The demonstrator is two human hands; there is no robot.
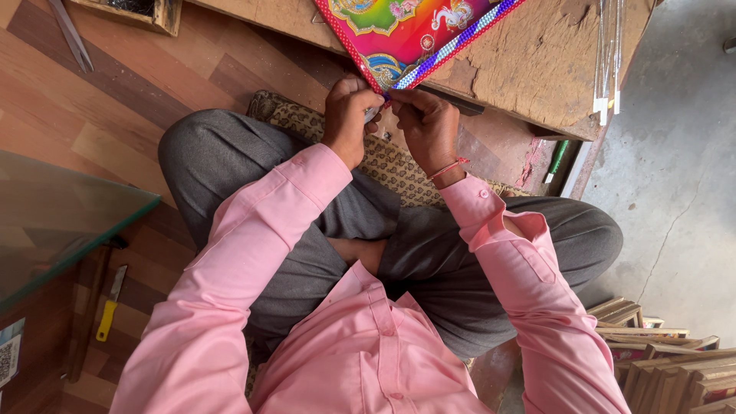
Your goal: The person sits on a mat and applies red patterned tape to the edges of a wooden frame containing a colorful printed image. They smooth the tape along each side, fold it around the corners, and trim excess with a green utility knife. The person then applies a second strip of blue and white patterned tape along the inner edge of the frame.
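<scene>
A bright pink picture [399,34] with a rainbow design and a beaded blue-and-white edge strip lies on a worn wooden workbench [537,61]. Its near corner hangs over the bench edge. My left hand [349,115] pinches that corner from the left, with a small metal piece showing between its fingers. My right hand [429,126], a red thread on its wrist, grips the same corner from the right. I sit cross-legged in grey trousers and a pink shirt.
A sheet of glass [54,222] juts in at the left. A yellow-handled knife [109,307] lies on the wood floor below it. Stacked wooden frames [675,360] sit at the lower right. Clear strips [609,54] rest on the bench's right end. A patterned cushion [391,165] is under me.
</scene>
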